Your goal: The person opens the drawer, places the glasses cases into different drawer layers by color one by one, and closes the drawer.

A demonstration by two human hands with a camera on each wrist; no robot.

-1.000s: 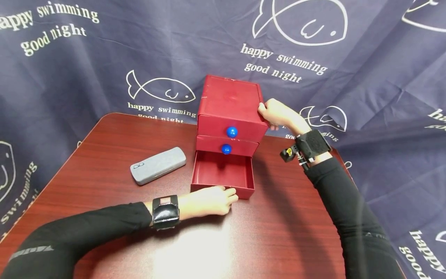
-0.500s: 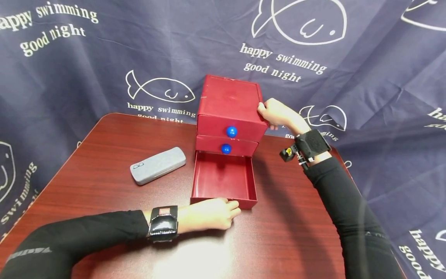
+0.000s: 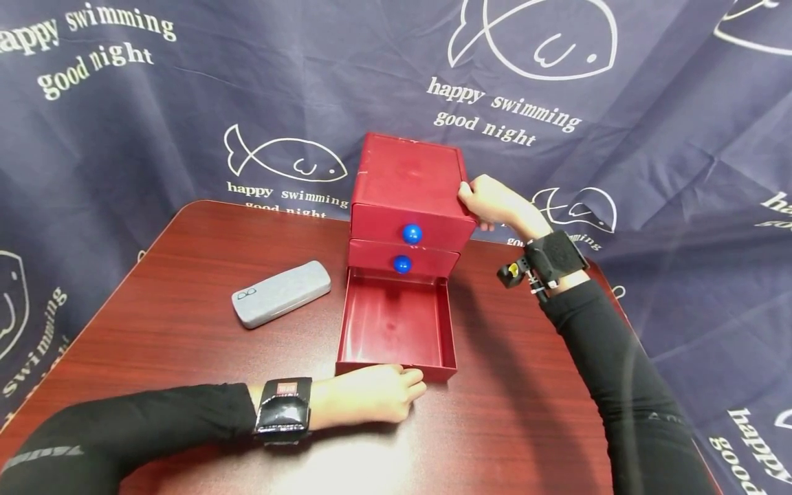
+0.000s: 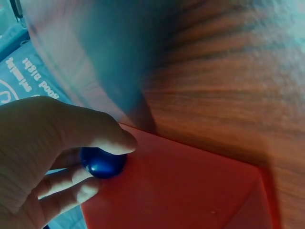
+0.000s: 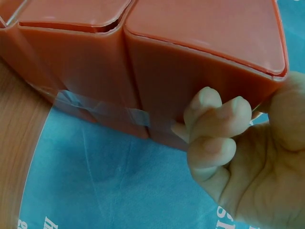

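Bottom drawer point(image 3: 396, 323) juts out of the red cabinet point(image 3: 407, 185) toward you, long axis front to back. Your left hand point(image 3: 365, 393) hides its blue knob point(image 4: 102, 162), fingers pinching it. Right hand point(image 3: 491, 201) grips the cabinet's top corner.

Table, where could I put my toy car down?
Bare dark wood table lies left of the grey glasses case, and between the red plastic drawer box and the right sleeve. It is crowded at the open bottom drawer, where the left hand pinches its blue knob.
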